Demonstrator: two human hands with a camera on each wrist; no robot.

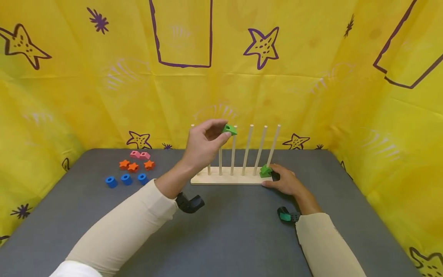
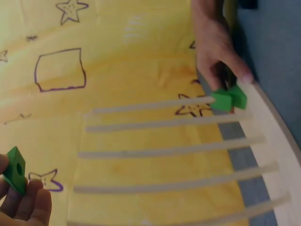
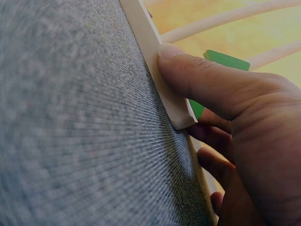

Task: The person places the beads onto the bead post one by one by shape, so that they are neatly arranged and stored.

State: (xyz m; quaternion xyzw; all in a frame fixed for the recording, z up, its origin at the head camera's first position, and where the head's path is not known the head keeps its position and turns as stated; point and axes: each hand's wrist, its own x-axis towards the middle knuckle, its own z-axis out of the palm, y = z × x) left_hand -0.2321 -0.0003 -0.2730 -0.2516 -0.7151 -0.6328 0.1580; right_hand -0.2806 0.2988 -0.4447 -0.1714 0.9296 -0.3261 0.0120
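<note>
Between thumb and fingers, my left hand (image 1: 204, 143) pinches a green triangular block (image 1: 230, 129) with a hole through it. It is raised near the tops of the pegs, left of the middle of the rack. The wooden peg rack (image 1: 228, 179) has several upright pegs on a long flat base. My right hand (image 1: 284, 181) grips the right end of that base, thumb on the front edge and fingers round the back. Beside those fingers, green blocks (image 2: 223, 100) sit stacked at the bottom of the rightmost peg, turned different ways. In the right wrist view my thumb partly hides them.
Left of the rack on the grey table (image 1: 221, 238) lie two pink blocks (image 1: 144, 156), three orange stars (image 1: 133, 167) and three blue cylinders (image 1: 126, 179), all with holes. A yellow patterned cloth (image 1: 228, 88) hangs behind and at both sides.
</note>
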